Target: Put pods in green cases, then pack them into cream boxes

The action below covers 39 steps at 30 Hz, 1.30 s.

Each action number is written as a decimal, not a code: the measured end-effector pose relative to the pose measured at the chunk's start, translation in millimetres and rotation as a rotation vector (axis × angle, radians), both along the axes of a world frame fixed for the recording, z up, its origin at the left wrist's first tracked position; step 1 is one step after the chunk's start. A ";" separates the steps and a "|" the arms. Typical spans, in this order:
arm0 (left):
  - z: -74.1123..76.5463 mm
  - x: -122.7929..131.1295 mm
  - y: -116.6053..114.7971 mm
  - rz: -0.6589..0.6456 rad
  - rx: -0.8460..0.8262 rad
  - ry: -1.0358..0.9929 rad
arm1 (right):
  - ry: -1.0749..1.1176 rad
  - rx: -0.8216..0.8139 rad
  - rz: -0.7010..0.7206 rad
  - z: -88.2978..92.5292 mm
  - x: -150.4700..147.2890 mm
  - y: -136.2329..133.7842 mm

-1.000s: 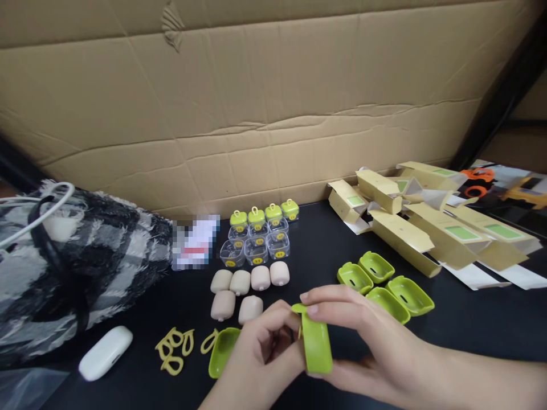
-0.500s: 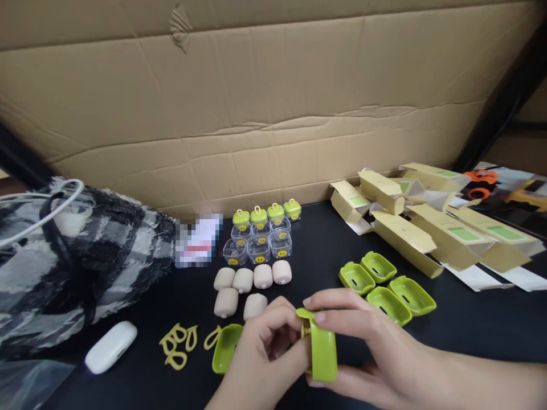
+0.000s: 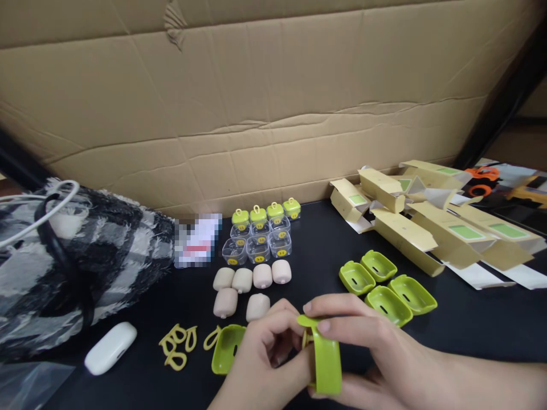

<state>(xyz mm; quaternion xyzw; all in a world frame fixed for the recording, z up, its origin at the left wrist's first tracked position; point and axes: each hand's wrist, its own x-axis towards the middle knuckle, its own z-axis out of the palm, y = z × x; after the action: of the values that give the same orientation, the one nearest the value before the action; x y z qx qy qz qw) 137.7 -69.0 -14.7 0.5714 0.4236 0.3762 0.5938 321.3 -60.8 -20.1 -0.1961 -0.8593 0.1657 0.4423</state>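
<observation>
Between my two hands a green plastic lid [image 3: 328,361] stands on edge, its hollow side turned left. My right hand [image 3: 371,353] grips it from the right, fingers along the top and thumb below. My left hand [image 3: 273,353] is closed at its hollow side, pinching a small yellow loop [image 3: 306,338] that is mostly hidden by the fingers. Another green lid [image 3: 226,350] lies hollow side up, partly behind my left hand. Beside it is a loose yellow loop [image 3: 212,338], with several more yellow loops [image 3: 177,344] farther left.
Several pale rounded pieces [image 3: 225,302] sit ahead of my hands, with clear cups [image 3: 258,249] and green-lidded cups [image 3: 258,215] behind. More green lids [image 3: 388,306] and opened cardboard boxes [image 3: 405,236] lie right. A white case [image 3: 111,348] and checked fabric [image 3: 115,250] are left.
The held green lid has shifted slightly down and right, along with both hands. Its tilt differs a little. The things on the table stay where they were.
</observation>
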 end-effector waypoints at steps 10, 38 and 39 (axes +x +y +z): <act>5.9 -0.1 1.0 -0.041 -0.153 -0.092 | -0.207 0.131 -0.144 3.4 7.4 1.1; -5.5 7.8 -1.4 0.112 -0.257 -0.225 | -0.005 -0.127 -0.013 -0.6 -0.7 2.9; -6.3 7.5 -1.9 0.129 -0.261 -0.235 | 0.004 -0.175 0.010 0.7 -0.2 5.0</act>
<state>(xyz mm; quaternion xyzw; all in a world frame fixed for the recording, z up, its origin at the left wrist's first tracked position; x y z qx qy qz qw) 145.2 -70.9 -20.9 0.4133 0.4323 0.4192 0.6830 321.1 -55.8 -19.3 -0.2294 -0.8416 0.2426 0.4246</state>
